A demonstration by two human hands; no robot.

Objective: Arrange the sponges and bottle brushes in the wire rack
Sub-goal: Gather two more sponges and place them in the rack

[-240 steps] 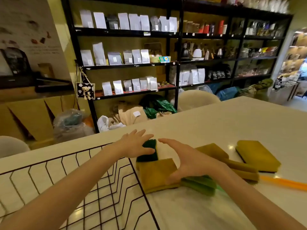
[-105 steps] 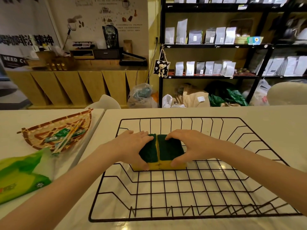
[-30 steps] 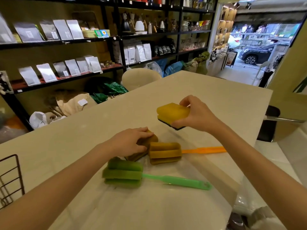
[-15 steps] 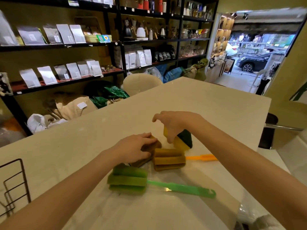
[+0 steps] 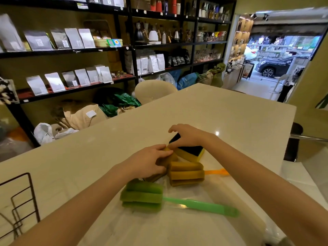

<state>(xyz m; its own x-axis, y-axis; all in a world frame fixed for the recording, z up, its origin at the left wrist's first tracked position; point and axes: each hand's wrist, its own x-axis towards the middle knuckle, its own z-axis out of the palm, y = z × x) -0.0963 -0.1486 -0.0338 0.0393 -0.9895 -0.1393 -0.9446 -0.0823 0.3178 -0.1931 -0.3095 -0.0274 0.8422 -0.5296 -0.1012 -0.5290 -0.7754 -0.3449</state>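
A yellow sponge [image 5: 190, 153] with a dark green scouring face lies on the white table [image 5: 230, 118], and my right hand [image 5: 188, 134] presses on its far end with fingers curled over it. My left hand [image 5: 148, 163] grips a second brownish-yellow sponge [image 5: 170, 158], mostly hidden under the fingers. Just in front lies an orange bottle brush [image 5: 186, 174] with a mustard foam head. Closer to me is a green bottle brush [image 5: 142, 197], its handle pointing right. A corner of the black wire rack [image 5: 23, 197] shows at the left edge.
A clear plastic sheet [image 5: 186, 224] lies under the brushes. A beige chair back [image 5: 154, 89] stands beyond the table's far edge. Black shelves of coffee bags [image 5: 74, 50] line the wall. The table's right edge drops off near a dark stool [image 5: 294, 139].
My right hand brought the yellow sponge down from the air, turned it green face up and set it on the table beside my left hand. The left hand stayed on its sponge.
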